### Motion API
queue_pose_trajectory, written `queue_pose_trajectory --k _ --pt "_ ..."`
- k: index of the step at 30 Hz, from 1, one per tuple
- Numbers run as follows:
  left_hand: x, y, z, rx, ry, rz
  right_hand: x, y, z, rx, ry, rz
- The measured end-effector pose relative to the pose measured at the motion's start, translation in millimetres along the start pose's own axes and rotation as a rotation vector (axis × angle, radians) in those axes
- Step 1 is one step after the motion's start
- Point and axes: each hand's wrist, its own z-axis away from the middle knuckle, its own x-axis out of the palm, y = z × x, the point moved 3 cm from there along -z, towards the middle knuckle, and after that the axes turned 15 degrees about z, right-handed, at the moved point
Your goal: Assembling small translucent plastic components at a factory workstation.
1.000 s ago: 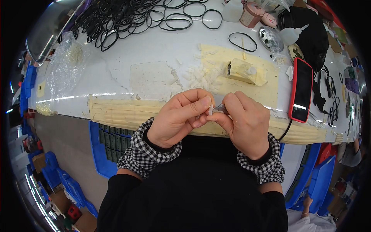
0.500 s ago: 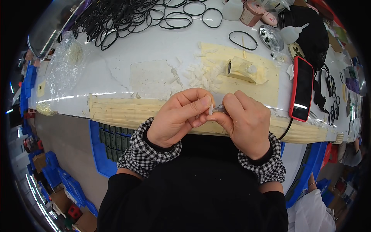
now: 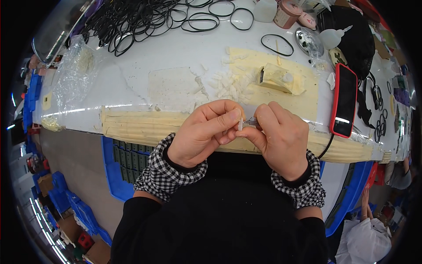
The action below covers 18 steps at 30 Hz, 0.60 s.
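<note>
Close together over the front edge of the table, my two hands meet at the fingertips. My left hand (image 3: 204, 130) pinches a small whitish piece (image 3: 240, 125) between thumb and fingers. Closed round a small grey, metal-looking tool (image 3: 252, 122), my right hand (image 3: 283, 138) holds its thumb against the whitish piece. Fingers hide most of the tool, so I cannot tell its exact kind. Just beyond lies a loose heap of similar small white pieces (image 3: 227, 88). A small box wrapped in yellow tape (image 3: 281, 79) stands to its right on a yellow sheet (image 3: 305, 99).
Black belt-like loops (image 3: 132, 22) lie heaped at the far left. A red-cased phone (image 3: 344, 101) rests at the right, near a white squeeze bottle (image 3: 332, 38). Clear plastic wrap (image 3: 77, 75) covers the left end. Blue crates (image 3: 115, 180) sit below the table.
Both hands stay almost in place, the right fingers shifting slightly round the tool. At the lower right, another person in white has moved, and a raised arm now shows.
</note>
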Motion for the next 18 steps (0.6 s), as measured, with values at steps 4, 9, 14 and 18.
queue_pose_trajectory --k 4,9,14,18 --pt "2.1 1.0 -0.5 -0.004 -0.033 -0.007 -3.5 -0.7 -0.1 0.015 -0.018 -0.003" --pt "1.2 0.6 -0.5 -0.005 -0.034 -0.007 -2.3 0.4 1.4 -0.009 -0.03 -0.006" --pt "2.0 1.1 -0.2 -0.009 -0.031 -0.007 -1.6 1.1 0.9 -0.001 -0.01 -0.032" --pt "2.7 1.5 -0.5 -0.001 -0.025 -0.014 -2.4 -0.2 0.2 0.009 -0.021 -0.028"
